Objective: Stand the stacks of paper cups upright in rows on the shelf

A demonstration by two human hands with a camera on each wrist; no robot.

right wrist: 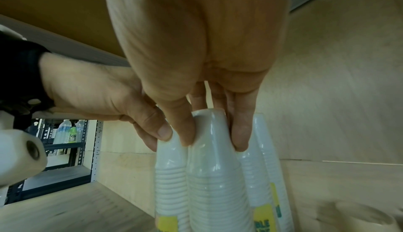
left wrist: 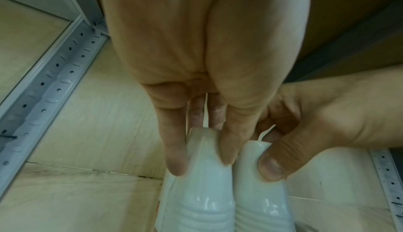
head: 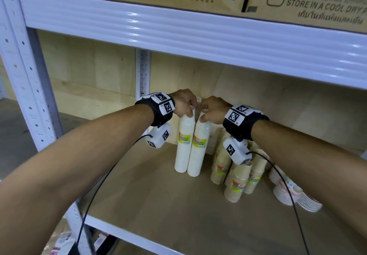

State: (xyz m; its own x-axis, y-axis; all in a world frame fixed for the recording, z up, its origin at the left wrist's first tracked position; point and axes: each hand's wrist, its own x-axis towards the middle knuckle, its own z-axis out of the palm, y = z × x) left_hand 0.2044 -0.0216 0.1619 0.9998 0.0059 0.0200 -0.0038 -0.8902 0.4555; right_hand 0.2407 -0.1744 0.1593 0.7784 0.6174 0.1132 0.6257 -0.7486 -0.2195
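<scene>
Both forearms outstretched, left hand (head: 183, 103) and right hand (head: 213, 110) side by side, fingers (left wrist: 176, 153) curled downward.

The left hand (left wrist: 196, 54) grips the top of the left white cup stack (left wrist: 203, 175), fingers (left wrist: 176, 156) curled down its sides. Immediately right of this stack, touching it, stands a second white cup stack (left wrist: 259, 201), pinched at its top by the right hand (left wrist: 316, 118). A perforated shelf upright (left wrist: 50, 83) runs left of the stacks.

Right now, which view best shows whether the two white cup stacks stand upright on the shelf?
The head view: both white cup stacks show full height, bases on the shelf, leaning together slightly. The wrist views show only their tops, gripped by the left hand and right hand.
</scene>
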